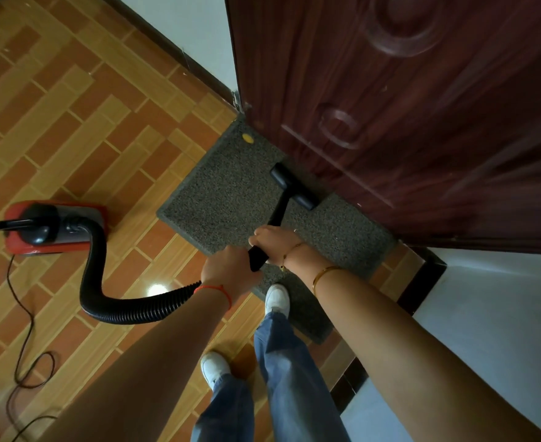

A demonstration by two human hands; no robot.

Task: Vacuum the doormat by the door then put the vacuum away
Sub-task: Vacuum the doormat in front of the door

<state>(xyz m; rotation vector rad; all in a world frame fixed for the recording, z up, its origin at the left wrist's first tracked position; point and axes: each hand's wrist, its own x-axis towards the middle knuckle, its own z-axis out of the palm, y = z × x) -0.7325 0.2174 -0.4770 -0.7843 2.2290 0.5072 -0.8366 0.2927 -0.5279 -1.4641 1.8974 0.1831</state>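
Entrance floor of orange and tan brick-pattern tiles (71,129), white wall, dark red-brown panelled wooden door (406,122) closing the far side.

Grey speckled rectangular doormat (231,186): flat on the tiles, long edge tight along the foot of the door, near corner under one white shoe (277,298). Coarse, looped-looking pile; small yellow spot (247,138) near its far left corner.

Black T-shaped floor nozzle (294,186): on the mat, just beside the door, its bar running parallel to the door's foot.

Black rigid wand (277,215): long axis running from the grip away and slightly right to the nozzle. Judged: strokes to go along that axis, with the mat's left stretch and near strip yet to cover.

Right hand (274,239): wrapped round the wand, forward of the two, nearer the nozzle. Left hand (227,266): closed round the handle end, where the black ribbed hose (129,309) joins.

Red and black canister vacuum cleaner (52,226): on the tiles well left of the mat, hose looping to it, thin dark power cord (30,330) trailing toward the near left.
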